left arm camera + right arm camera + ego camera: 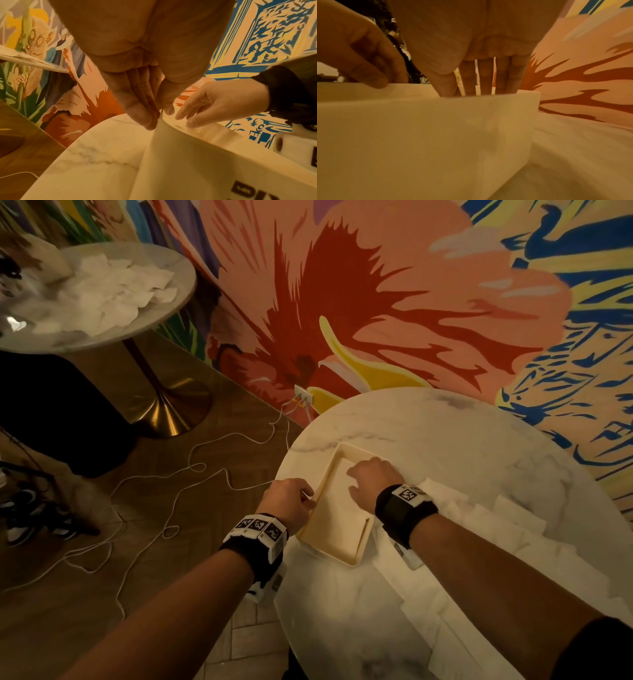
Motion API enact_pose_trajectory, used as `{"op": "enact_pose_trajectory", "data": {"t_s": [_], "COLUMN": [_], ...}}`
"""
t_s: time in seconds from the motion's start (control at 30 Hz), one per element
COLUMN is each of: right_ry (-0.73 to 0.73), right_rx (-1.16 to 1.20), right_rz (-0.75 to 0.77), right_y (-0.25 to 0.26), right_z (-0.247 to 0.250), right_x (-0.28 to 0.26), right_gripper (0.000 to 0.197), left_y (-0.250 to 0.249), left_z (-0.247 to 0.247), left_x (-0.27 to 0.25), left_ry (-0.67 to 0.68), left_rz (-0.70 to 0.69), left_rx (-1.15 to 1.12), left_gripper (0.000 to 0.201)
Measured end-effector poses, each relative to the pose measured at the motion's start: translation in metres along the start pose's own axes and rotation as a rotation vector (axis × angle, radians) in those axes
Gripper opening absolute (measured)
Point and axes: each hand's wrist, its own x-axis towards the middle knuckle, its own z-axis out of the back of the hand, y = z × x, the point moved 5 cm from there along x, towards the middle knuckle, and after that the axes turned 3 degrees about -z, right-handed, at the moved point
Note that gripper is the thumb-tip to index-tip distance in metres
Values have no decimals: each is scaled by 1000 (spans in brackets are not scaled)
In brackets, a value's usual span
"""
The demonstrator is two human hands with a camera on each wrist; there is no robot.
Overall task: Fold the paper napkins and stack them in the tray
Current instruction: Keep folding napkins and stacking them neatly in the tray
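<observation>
A cream rectangular tray (337,529) lies on the left part of a round marble table (445,436). My left hand (310,499) pinches its left rim; the left wrist view shows thumb and fingers of that left hand (160,116) closed on the thin tray wall (188,162). My right hand (354,482) reaches into the far end of the tray with straight fingers pointing down. In the right wrist view the right hand's (471,88) fingertips are hidden behind the tray wall (419,135). White paper napkins (513,529) lie spread under my right forearm.
A second round table (171,313) at the back left holds a loose heap of napkins (113,285). White cables (205,467) trail over the wooden floor to a wall socket (303,398). A painted wall stands close behind the table.
</observation>
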Motion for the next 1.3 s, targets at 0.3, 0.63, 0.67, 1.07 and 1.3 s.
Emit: {"op": "enact_pose_trajectory", "data": {"t_s": [0.3, 0.63, 0.67, 1.07, 1.3], "right_ry": [272, 272, 280, 228, 210], "right_rx": [-61, -73, -71, -118, -84], "right_rz": [31, 56, 58, 177, 168], "right_y": [15, 13, 14, 26, 24], "right_z": [-45, -42, -43, -31, -29], "right_x": [17, 20, 20, 4, 6], "right_gripper": [61, 56, 55, 49, 47], "left_y": [-1, -2, -2, -5, -4], "left_z": [0, 0, 0, 0, -1], "left_x": [0, -1, -1, -2, 0], "left_ry": [19, 29, 28, 30, 35], "left_rz": [12, 7, 6, 4, -1], "left_rx": [6, 27, 28, 52, 72], "left_gripper": [23, 21, 21, 22, 22]}}
